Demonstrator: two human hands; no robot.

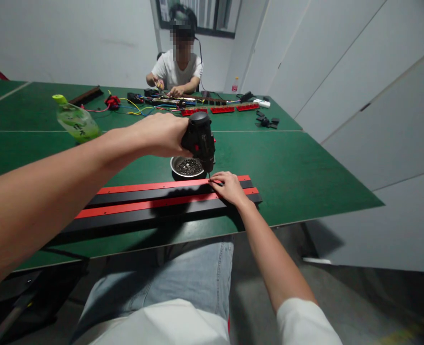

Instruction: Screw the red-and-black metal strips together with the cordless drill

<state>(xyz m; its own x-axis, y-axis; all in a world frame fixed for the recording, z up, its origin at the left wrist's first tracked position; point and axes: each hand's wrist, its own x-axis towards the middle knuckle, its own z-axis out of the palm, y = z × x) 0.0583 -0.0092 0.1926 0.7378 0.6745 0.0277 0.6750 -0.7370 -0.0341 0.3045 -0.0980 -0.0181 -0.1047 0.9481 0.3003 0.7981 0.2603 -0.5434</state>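
My left hand [170, 132] is closed round the grip of a black cordless drill [201, 141]. The drill points down, its thin bit meeting the red strip of the farther long black bar [150, 194]. Beside the bit tip, my right hand [229, 186] rests on the bars with thumb and fingertips drawn together; what lies between them is too small to make out. A second black bar with a red strip [125, 207] lies parallel on the near side. Just behind the bars stands a metal bowl [173, 168] of small dark screws, partly hidden by the drill.
A green-capped bottle [77, 122] leans at the left. Across the green table [287, 167] a person in a white shirt [179, 72] works among wires, red parts [222, 110] and tools. Small black pieces [268, 120] lie at the far right, before white panels [377, 96].
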